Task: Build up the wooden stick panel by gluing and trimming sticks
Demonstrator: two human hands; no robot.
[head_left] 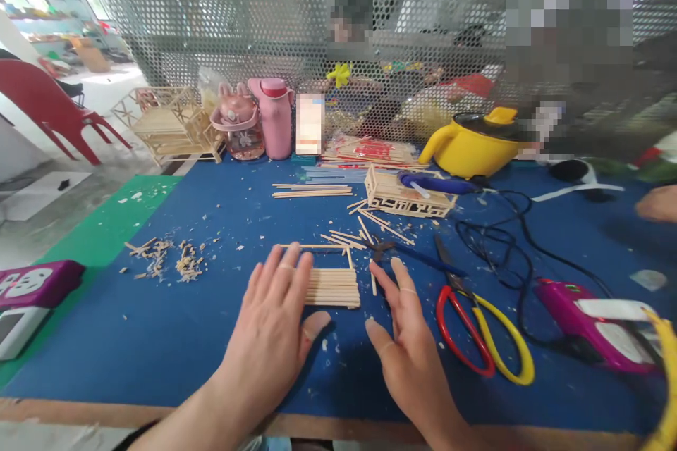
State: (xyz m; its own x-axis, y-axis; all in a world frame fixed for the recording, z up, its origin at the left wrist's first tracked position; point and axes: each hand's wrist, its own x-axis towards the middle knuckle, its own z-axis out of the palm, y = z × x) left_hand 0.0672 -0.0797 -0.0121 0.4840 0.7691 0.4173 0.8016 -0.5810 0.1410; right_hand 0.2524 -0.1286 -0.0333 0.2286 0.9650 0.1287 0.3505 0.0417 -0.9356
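Head view: the left hand (275, 328) lay flat, fingers spread and released, over the left end of a stick panel (333, 287) on the blue table (159, 324). The right hand (405, 338), fingers loose, rested just right of it, near the scissors (476, 328).

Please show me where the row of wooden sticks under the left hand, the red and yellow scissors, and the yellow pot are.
row of wooden sticks (334, 287): head view, its bare right half.
red and yellow scissors (479, 331): head view, between the handle loops.
yellow pot (470, 149): head view, its side wall.
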